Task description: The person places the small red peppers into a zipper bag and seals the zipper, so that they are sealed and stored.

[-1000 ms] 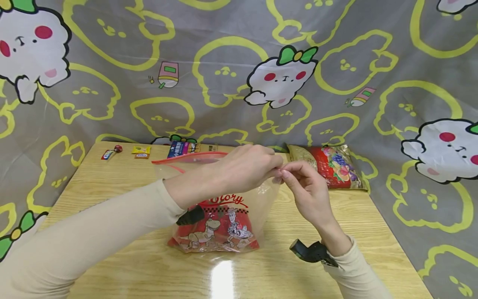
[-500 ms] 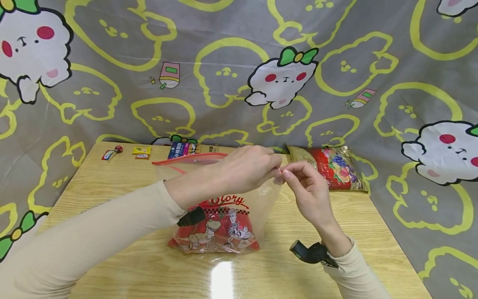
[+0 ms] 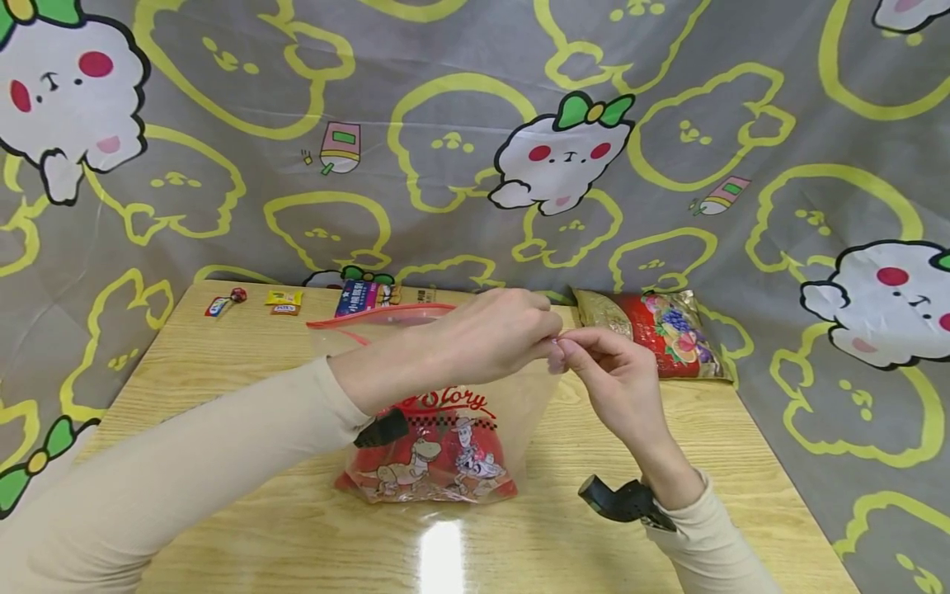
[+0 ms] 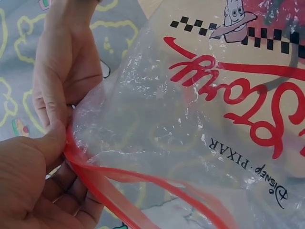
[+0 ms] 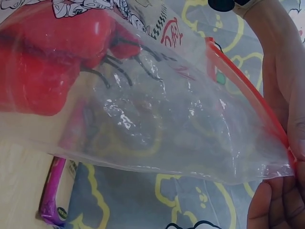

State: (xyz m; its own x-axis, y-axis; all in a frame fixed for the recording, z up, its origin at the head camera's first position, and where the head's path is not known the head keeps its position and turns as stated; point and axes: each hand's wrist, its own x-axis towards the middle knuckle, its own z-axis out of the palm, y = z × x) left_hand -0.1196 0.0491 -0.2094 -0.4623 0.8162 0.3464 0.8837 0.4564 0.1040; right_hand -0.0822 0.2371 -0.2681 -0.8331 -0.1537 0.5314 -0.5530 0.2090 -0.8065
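Note:
A clear zip bag (image 3: 534, 412) with a red zip edge and printed cartoon figures stands upright on the table, red items (image 5: 52, 62) inside it. My left hand (image 3: 493, 334) reaches across the bag's top and pinches the zip edge at its right corner. Beside it, fingertips nearly meeting, my right hand (image 3: 616, 379) pinches the same corner. In the left wrist view, the left thumb presses the red zip (image 4: 114, 191), which splits into two strips away from the fingers. The right wrist view shows the corner between both hands' fingers. Some fingertips are hidden.
A red and gold fruit-printed pack (image 3: 675, 334) lies at the back right. Behind the bag is a blue and purple pack (image 3: 359, 297). A lollipop (image 3: 237, 295) and small wrapped sweets (image 3: 284, 302) lie at the back left. A patterned cloth (image 3: 445, 165) surrounds the table.
Both hands keep their pinch on the bag's corner. My right fingertips have edged slightly left towards the left hand; the bag has hardly moved.

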